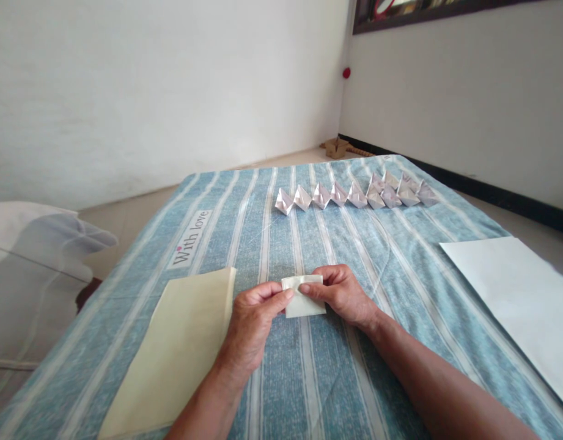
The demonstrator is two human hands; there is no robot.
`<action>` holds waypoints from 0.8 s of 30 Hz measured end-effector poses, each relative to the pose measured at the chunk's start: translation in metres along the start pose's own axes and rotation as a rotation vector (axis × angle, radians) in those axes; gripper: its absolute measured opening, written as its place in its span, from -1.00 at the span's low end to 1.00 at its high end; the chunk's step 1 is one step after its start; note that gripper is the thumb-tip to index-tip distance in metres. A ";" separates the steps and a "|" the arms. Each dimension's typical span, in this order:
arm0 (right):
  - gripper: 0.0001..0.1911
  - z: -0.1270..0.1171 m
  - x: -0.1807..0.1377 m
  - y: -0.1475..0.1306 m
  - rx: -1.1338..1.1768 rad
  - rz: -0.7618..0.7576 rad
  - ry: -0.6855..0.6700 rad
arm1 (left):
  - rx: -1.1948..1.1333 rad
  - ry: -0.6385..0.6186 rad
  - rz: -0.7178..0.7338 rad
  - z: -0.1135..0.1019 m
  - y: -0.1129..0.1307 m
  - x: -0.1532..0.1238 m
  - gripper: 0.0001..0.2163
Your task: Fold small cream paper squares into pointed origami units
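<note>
Between my two hands is a small folded piece of pale paper (pixel 309 303), roughly square. My left hand (pixel 257 315) pinches its left edge, thumb on top. At the upper right, my right hand (pixel 344 294) grips the same paper with its thumb lying across the face. The fingers behind the paper are partly hidden. Left of my left hand lies a stack of pale yellow paper sheets (pixel 180 342). Farther back stands a row of small folded paper boats (pixel 338 194), doubled up at its right end.
A striped blue cloth (pixel 244 244) with "With love" lettering covers the table. A large white sheet (pixel 515 293) lies at the right edge. On the left is a pale draped cover (pixel 29 287). A small cardboard box (pixel 336 148) sits on the floor by the far corner.
</note>
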State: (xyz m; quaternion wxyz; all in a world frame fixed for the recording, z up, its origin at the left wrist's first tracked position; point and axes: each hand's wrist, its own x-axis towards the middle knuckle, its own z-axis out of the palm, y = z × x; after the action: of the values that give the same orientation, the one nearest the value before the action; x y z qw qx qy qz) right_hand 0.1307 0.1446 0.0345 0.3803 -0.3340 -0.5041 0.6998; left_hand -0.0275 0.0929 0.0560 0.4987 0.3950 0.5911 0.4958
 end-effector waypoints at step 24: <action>-0.73 -0.011 0.004 0.007 -0.467 -0.204 0.222 | 0.215 0.234 0.145 -0.012 -0.005 0.008 -0.87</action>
State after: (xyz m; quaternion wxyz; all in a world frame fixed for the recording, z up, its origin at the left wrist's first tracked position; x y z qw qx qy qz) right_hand 0.1366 0.1519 0.0243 0.4143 -0.4350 -0.6380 0.4818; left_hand -0.0406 0.0975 0.0496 0.3444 0.4271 0.6648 0.5070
